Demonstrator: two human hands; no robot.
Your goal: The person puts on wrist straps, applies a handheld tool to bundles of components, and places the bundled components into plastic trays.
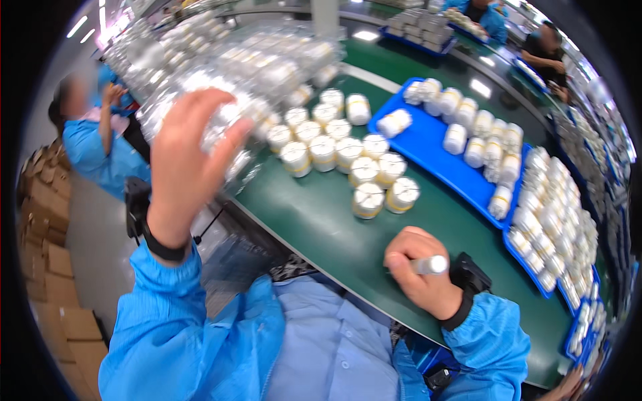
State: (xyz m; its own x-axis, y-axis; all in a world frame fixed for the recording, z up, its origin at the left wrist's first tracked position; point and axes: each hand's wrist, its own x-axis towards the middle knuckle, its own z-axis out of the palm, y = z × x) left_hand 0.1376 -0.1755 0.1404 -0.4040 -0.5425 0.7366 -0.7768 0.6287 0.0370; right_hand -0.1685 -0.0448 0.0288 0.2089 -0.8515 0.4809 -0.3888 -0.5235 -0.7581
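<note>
My left hand [189, 160] is raised over the left edge of the table, a little smeared, its fingers apart and nothing visible in them. Behind it lie clear plastic bags [267, 63] packed with white rolls. Low over the green table [301, 207], my right hand [422, 271] is closed around a slim white cylinder [431, 265] that looks like a marker; only its pale end shows plainly. Between the hands and the bags, several white rolls with yellow bands [322, 152] stand upright in a loose group.
A blue tray [428, 157] holding white rolls lies beyond the group, with another full blue tray [511, 237] to its right. Cardboard boxes [50, 220] are stacked at the left. A co-worker in a blue sleeve [93, 150] is at the left; others work across the tables.
</note>
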